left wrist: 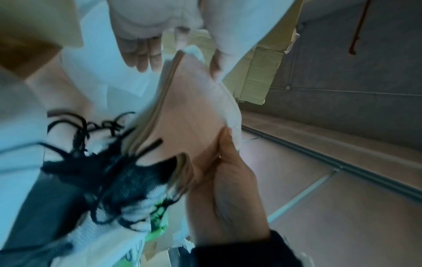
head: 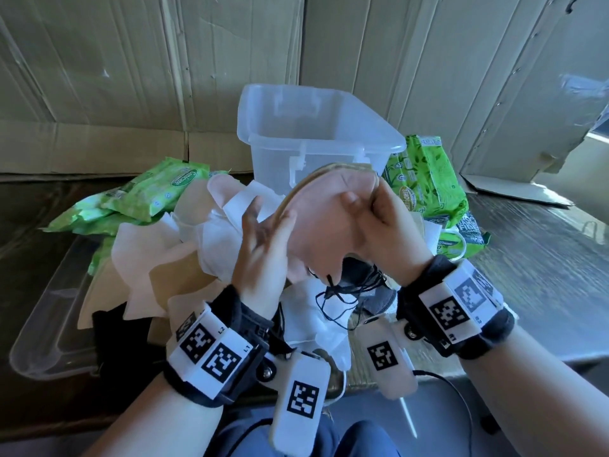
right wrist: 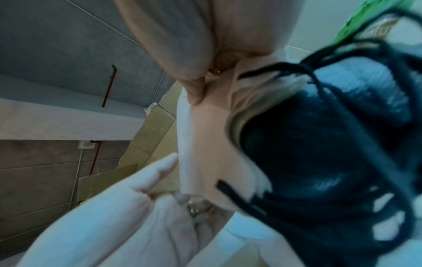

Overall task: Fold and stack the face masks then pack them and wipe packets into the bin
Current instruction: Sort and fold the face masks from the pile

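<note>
The fingers (head: pixel 359 201) of the right hand (head: pixel 389 225) pinch a stack of folded masks (head: pixel 324 222) at its right edge, thumb on the near face. The left hand (head: pixel 263 249) lies flat against the stack's left side, its fingers straight and grasping nothing. The stack (pink on the near face, with black ear loops (head: pixel 342 291) hanging under it) is held in the air in front of the clear bin (head: pixel 316 140). Loose masks (head: pixel 184 255) lie on the desk (head: pixel 540 258) below, and green wipe packets (head: pixel 158 189) lie on both sides of the bin.
</note>
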Demonstrator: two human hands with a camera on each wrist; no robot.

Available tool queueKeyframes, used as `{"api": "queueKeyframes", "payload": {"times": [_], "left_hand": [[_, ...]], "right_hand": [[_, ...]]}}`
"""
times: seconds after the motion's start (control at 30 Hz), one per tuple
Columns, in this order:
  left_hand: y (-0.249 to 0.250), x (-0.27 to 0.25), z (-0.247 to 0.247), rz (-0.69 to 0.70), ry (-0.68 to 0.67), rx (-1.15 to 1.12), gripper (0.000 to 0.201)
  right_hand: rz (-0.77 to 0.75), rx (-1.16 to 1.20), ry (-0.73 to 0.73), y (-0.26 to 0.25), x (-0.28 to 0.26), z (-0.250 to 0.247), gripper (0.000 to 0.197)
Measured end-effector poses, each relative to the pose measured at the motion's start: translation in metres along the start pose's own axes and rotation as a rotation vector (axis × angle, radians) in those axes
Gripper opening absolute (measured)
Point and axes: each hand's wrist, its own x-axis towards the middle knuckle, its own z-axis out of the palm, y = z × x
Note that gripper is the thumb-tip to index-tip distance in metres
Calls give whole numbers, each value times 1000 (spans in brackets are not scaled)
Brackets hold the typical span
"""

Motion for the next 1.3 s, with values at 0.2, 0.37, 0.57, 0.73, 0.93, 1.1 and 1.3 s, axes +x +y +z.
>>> {"api": "queueKeyframes", "payload": {"times": [0.2,0.37,0.57,0.73,0.93,1.1,1.3], "left_hand": [[-1,2,8,-29,-64,-15,98],[5,3,0,157,-154,77,73],[11,1,1,208,-482,272,42],[9,6,-4,135,-347,272,38],[6,10,-10,190,-218,204,29],[6,14,-15,198,-146,221,31],[9,14,-16,198,-76,279,40]], "right_hand": [[-18,-77,-56,1,-1,-1,44],[-49,-153,-87,8,6,-15,29],[-53,-170,-226,11,6,-19,27],[119,-181,-336,15,8,-34,15],[233,-59,-256,31,10,-60,23],[234,-94,-70,32,9,-71,15],[28,-74,428,7,15,-69,22]]}}
